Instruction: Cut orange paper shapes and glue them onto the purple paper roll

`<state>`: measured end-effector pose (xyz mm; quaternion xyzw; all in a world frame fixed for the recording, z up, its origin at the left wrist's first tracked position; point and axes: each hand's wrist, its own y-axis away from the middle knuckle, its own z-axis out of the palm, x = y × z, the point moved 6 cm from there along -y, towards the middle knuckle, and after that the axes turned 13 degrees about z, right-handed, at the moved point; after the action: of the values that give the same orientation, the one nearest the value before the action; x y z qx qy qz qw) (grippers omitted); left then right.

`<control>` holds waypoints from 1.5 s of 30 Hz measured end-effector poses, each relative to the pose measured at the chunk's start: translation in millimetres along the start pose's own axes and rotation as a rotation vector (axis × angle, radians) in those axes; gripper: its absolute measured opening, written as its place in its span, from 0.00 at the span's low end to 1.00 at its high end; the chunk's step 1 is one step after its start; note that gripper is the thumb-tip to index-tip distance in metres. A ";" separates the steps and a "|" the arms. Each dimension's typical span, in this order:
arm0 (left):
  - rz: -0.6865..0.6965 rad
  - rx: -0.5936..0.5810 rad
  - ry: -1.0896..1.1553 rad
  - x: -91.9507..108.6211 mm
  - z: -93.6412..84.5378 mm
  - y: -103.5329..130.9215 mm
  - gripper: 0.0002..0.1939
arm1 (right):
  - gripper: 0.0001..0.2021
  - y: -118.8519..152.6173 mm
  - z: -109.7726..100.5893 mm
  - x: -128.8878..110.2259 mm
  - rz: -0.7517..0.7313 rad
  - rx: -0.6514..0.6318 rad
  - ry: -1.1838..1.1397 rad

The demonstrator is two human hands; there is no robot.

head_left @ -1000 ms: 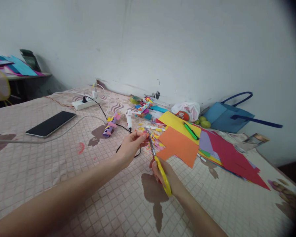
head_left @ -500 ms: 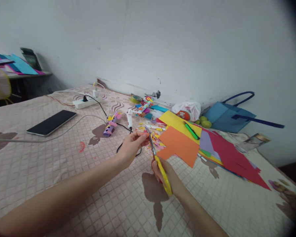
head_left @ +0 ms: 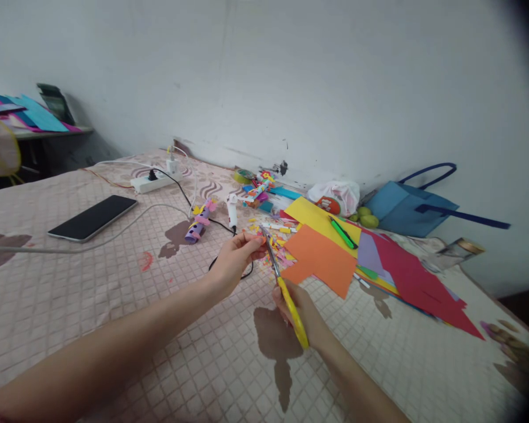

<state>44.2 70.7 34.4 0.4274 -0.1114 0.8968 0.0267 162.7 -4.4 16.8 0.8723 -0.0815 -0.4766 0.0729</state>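
In the head view my left hand [head_left: 237, 257] pinches a small orange paper piece [head_left: 263, 239], mostly hidden by the fingertips. My right hand [head_left: 296, 305] is closed on the yellow-handled scissors [head_left: 291, 302], whose blades point away from me and meet the orange piece. Beyond the blades lies a scatter of small paper scraps [head_left: 283, 256]. A large orange sheet [head_left: 326, 258] lies right of the scissors, partly over a yellow sheet [head_left: 311, 215]. Left of the scraps are a white glue gun [head_left: 232, 211] and a purple paper roll with pink and yellow bits [head_left: 197, 228].
A dark tablet [head_left: 94, 218] and a white cable lie at left, near a power strip [head_left: 156, 182]. At right are a green cutter [head_left: 342, 232], red sheets [head_left: 414, 276], green fruit [head_left: 368, 221] and a blue bag [head_left: 408, 207]. A wall stands behind.
My right hand and the scissors have shifted very slightly. My left hand keeps its pinch on the orange piece in nearly the same place.
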 end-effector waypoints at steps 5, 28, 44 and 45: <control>0.001 0.018 -0.009 1.3 -0.9 0.2 0.09 | 0.17 0.6 -0.7 -1.4 -0.023 -0.013 -0.006; 0.031 -0.144 -0.184 11.9 -5.1 -12.6 0.09 | 0.17 -1.3 -5.0 3.8 -0.023 -0.001 0.079; -0.074 -0.266 -0.200 13.0 -11.4 -20.3 0.10 | 0.21 -4.0 -1.0 13.5 0.078 -0.106 -0.063; -0.074 -0.266 -0.191 12.7 -11.5 -20.4 0.10 | 0.23 -5.0 0.8 16.9 0.097 -0.120 -0.091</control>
<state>30.3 92.4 40.8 0.5073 -0.2153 0.8278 0.1052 171.4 -3.1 1.5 0.8387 -0.0983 -0.5158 0.1442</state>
